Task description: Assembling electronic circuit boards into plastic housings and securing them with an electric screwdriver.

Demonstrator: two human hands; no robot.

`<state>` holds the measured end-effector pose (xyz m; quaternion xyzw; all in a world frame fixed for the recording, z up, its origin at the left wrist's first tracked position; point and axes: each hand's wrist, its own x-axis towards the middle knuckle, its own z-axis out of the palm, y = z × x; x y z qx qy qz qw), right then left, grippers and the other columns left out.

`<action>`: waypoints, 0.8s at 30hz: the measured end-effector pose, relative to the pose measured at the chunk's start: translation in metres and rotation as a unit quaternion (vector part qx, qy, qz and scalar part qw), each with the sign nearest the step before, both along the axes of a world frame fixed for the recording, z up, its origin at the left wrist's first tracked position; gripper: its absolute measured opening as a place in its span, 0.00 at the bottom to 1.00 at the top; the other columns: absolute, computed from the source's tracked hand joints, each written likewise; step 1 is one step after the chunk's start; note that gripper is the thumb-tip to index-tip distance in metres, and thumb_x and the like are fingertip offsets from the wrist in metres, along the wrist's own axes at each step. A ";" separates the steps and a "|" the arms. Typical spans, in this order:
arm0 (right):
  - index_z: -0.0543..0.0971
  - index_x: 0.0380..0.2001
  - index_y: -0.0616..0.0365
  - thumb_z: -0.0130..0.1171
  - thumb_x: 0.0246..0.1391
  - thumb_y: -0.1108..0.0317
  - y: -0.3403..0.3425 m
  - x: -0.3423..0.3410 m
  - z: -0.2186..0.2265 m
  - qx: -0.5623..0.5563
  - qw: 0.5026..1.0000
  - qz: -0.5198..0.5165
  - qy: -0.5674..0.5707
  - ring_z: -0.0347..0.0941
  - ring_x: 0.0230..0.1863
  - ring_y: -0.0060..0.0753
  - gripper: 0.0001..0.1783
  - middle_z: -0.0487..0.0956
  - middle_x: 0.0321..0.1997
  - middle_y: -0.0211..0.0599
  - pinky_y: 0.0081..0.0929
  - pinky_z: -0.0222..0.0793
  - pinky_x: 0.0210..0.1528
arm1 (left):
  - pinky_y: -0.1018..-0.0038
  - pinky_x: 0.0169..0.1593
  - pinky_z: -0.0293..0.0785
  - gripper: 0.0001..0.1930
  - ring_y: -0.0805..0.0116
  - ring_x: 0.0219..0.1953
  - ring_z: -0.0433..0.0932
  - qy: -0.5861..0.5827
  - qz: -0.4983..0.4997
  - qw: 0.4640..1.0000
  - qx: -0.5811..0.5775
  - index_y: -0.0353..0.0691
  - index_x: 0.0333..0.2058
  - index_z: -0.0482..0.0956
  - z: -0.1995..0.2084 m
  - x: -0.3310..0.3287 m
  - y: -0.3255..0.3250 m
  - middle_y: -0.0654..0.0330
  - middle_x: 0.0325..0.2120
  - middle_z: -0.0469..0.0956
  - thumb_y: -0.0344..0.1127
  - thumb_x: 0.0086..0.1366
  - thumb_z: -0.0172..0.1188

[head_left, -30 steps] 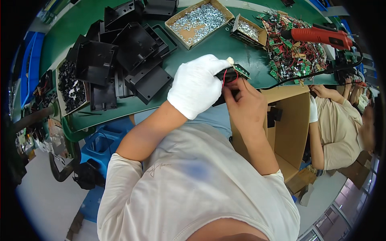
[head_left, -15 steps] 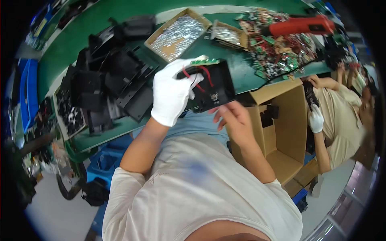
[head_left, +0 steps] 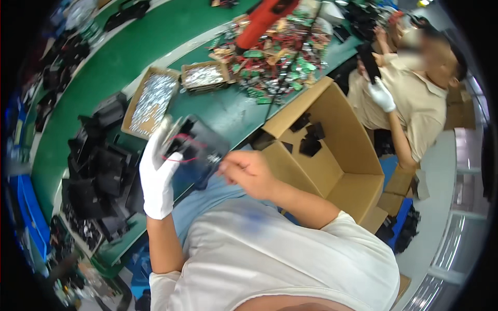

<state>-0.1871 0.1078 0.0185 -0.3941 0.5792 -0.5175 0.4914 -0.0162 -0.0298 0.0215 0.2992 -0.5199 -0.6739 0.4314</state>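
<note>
My left hand (head_left: 158,179), in a white glove, grips a black plastic housing (head_left: 210,140) over the bench by its left side. Red wires (head_left: 184,137) loop across the housing beside the gloved thumb. A thin board, seen nearly edge-on, sits by the gloved fingers; motion blurs it. My bare right hand (head_left: 250,173) is closed, its fingertips at the housing's lower right corner. Left of the glove lies a heap of black plastic housings (head_left: 93,179).
An open cardboard box (head_left: 358,140) with some black pieces stands right of my hands. Beyond are two cardboard trays of silvery parts (head_left: 158,96), a heap of circuit boards and wires (head_left: 275,62), and a red tool (head_left: 264,23). A co-worker (head_left: 404,98) holds a black piece at right.
The view has swung, so bench and boxes appear shifted left and turned. Both my hands still hold the housing, which is now tilted and blurred. The co-worker has raised their black piece.
</note>
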 end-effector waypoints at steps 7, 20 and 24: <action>0.82 0.30 0.62 0.56 0.62 0.73 0.009 -0.001 -0.004 0.000 0.999 -0.042 0.028 0.65 0.22 0.23 0.09 0.77 0.21 0.29 0.21 0.61 0.27 | 0.53 0.66 0.68 0.25 0.37 0.65 0.68 -0.356 -0.054 0.849 -0.386 0.42 0.41 0.82 0.062 -0.001 0.033 0.38 0.66 0.64 0.36 0.40 0.75; 0.81 0.29 0.65 0.55 0.60 0.76 0.007 0.013 -0.001 -0.032 0.953 -0.019 0.301 0.64 0.21 0.27 0.08 0.76 0.20 0.31 0.22 0.61 0.27 | 0.58 0.58 0.72 0.16 0.40 0.60 0.73 -0.282 -0.078 0.920 -0.260 0.46 0.35 0.85 -0.002 -0.004 0.027 0.46 0.52 0.77 0.32 0.44 0.73; 0.80 0.28 0.62 0.58 0.59 0.74 0.002 0.013 -0.001 -0.042 0.943 -0.021 0.331 0.63 0.21 0.31 0.06 0.75 0.21 0.32 0.26 0.61 0.26 | 0.60 0.58 0.72 0.14 0.44 0.58 0.75 -0.238 -0.046 0.939 -0.243 0.45 0.33 0.87 -0.014 -0.004 0.025 0.47 0.50 0.79 0.33 0.44 0.74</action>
